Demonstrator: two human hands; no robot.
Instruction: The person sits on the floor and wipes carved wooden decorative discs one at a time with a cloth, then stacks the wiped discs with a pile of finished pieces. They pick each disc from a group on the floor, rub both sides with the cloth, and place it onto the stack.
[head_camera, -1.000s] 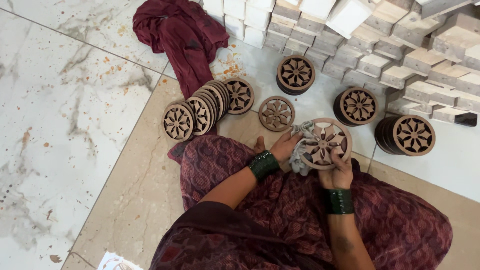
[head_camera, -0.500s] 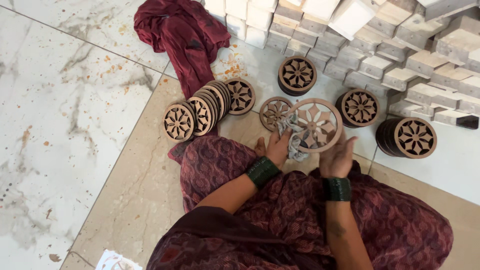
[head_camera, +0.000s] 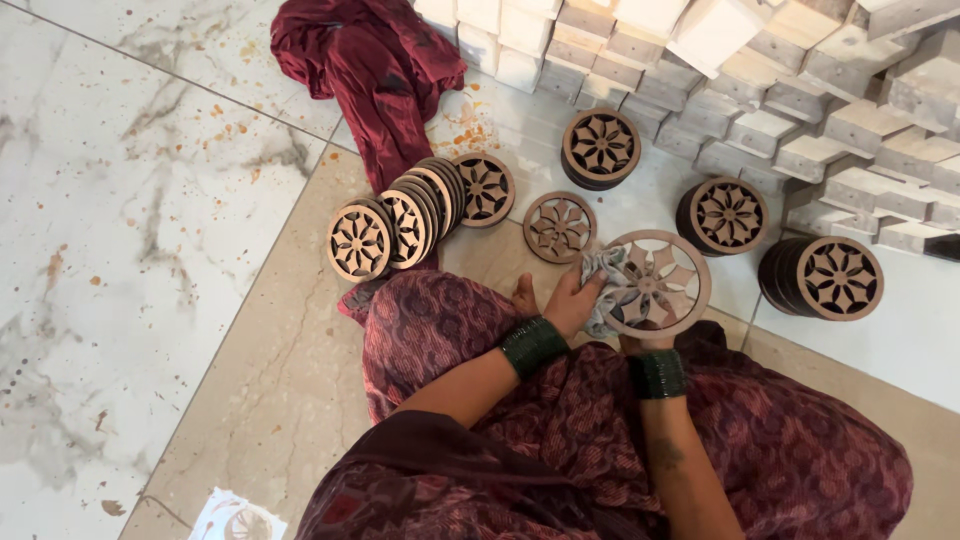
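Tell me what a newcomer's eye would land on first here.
First, the carved round disc held up at centre, the left hand pressing a grey cloth to it while the right hand holds it from below. Next, the leaning row of discs on the floor to the left, and the dark red cloth heaped beyond it.

1. Single view: camera worn on my head, facing steeply down over my lap (head_camera: 600, 440).
2. Range: close; the marble floor (head_camera: 120, 250) fills the frame's left.
3. No second view.

Both hands, left (head_camera: 572, 300) and right (head_camera: 640, 343), raised together, fingers curled.
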